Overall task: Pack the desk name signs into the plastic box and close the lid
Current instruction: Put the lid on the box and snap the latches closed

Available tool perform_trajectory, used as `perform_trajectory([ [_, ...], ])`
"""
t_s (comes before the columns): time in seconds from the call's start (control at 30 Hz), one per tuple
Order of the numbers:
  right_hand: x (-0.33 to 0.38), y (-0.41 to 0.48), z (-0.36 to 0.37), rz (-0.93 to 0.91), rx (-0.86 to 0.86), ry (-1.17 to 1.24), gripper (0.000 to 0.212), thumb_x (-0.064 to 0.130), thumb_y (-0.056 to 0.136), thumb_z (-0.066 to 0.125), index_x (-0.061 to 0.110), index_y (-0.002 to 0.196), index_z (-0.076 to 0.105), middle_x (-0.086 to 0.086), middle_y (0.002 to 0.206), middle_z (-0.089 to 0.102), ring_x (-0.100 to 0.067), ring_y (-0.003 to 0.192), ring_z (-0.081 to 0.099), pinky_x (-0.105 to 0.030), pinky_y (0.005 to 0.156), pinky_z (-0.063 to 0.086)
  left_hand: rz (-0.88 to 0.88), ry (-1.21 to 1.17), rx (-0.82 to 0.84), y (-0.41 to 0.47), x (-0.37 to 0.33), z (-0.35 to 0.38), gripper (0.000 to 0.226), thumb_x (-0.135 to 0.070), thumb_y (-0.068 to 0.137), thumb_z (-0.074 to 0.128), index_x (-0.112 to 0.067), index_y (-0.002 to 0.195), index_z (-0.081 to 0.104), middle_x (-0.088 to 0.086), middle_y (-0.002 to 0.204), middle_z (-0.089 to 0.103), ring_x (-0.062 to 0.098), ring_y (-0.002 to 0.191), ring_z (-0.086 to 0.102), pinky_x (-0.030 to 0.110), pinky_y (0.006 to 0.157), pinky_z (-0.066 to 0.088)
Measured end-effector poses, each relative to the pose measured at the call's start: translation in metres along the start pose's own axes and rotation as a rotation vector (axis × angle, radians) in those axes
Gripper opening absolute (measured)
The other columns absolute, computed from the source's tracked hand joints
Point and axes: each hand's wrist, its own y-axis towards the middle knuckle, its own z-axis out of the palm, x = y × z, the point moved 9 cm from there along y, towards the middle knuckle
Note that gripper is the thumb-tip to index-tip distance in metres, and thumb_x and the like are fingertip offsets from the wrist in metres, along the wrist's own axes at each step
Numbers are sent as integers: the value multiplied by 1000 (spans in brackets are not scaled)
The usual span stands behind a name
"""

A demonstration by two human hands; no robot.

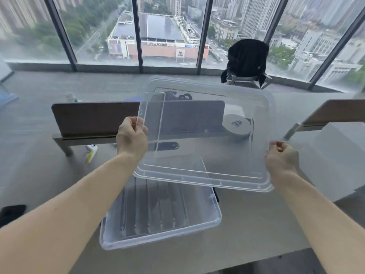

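I hold the clear plastic lid tilted in the air above the table. My left hand pinches its left edge and my right hand grips its right edge. At my left hand a narrow clear panel overlaps the lid; whether it is a separate sign or part of the lid, I cannot tell. Below the lid's near edge the clear plastic box stands open on the table. Several transparent desk name signs lie in rows inside it.
A brown desk divider stands behind the box, with another at the right. A grey round object shows through the lid. A white and yellow item, a black chair and big windows lie beyond.
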Motion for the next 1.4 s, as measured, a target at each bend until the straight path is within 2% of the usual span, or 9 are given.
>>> perform_trajectory([
  [0.13, 44, -29, 0, -97, 0, -55, 26, 34, 99, 54, 14, 99, 71, -7, 92, 68, -28, 89, 64, -40, 89, 53, 132, 130, -61, 2, -21, -49, 28, -37, 105, 50, -15, 108, 67, 4, 92, 69, 18, 79, 61, 33, 74, 51],
  [0.33, 84, -59, 13, -232, 28, -117, 27, 36, 94, 59, 16, 99, 76, -1, 85, 69, -26, 89, 68, -40, 94, 54, 256, 269, -193, 4, -46, -118, 31, -41, 101, 57, -16, 106, 75, -4, 89, 67, 15, 85, 63, 22, 76, 42],
  [0.53, 81, -57, 46, -170, 265, 242, 12, 29, 95, 66, 18, 89, 70, -1, 84, 74, -10, 66, 75, -20, 70, 58, 352, 259, -170, 6, -44, -158, 8, -33, 90, 69, -25, 91, 70, -9, 81, 73, 18, 77, 73, 37, 79, 60],
  [0.73, 56, -55, 68, 111, 509, 586, 29, -7, 95, 44, 3, 80, 67, -12, 83, 76, -18, 78, 76, -24, 78, 61, 276, 220, -13, -4, -6, -181, 26, -7, 81, 83, -29, 74, 72, -22, 60, 72, -8, 65, 71, 7, 58, 51],
  [0.87, 12, -54, 92, 314, 639, 364, 29, 20, 92, 53, 7, 105, 76, -16, 107, 76, -29, 82, 69, -33, 71, 59, 105, 76, 186, -3, 48, -172, 26, 7, 85, 76, -18, 92, 79, 2, 107, 79, 23, 103, 73, 13, 80, 58],
  [1.0, -4, -56, 106, 146, 587, 248, 36, 7, 79, 81, 11, 113, 71, -9, 109, 73, -25, 80, 73, -37, 76, 61, -113, 42, 162, -7, 100, -156, 26, 4, 94, 66, -18, 92, 79, -4, 99, 80, 17, 95, 73, 19, 87, 57],
  [1.17, -29, -65, 129, -36, 547, 56, 29, 3, 84, 76, 18, 107, 69, -13, 109, 74, -25, 91, 70, -37, 88, 56, -125, 172, 93, -26, 147, -138, 34, 2, 85, 78, -12, 116, 70, 7, 108, 73, 6, 82, 67, 10, 69, 55],
  [1.3, -54, -64, 142, -118, 507, -159, 30, 14, 83, 78, 18, 112, 72, 3, 100, 76, -15, 92, 73, -40, 95, 57, -222, 211, 88, -28, 184, -129, 51, -1, 82, 82, -9, 130, 66, 8, 107, 74, 23, 92, 72, 38, 93, 57],
  [1.4, -67, -68, 149, -132, 481, -256, 34, 15, 83, 78, 15, 116, 72, 3, 101, 76, -15, 92, 73, -38, 97, 56, -212, 319, 91, -30, 195, -122, 41, -9, 80, 85, -10, 120, 75, 2, 106, 78, 17, 93, 73, 37, 97, 55],
])
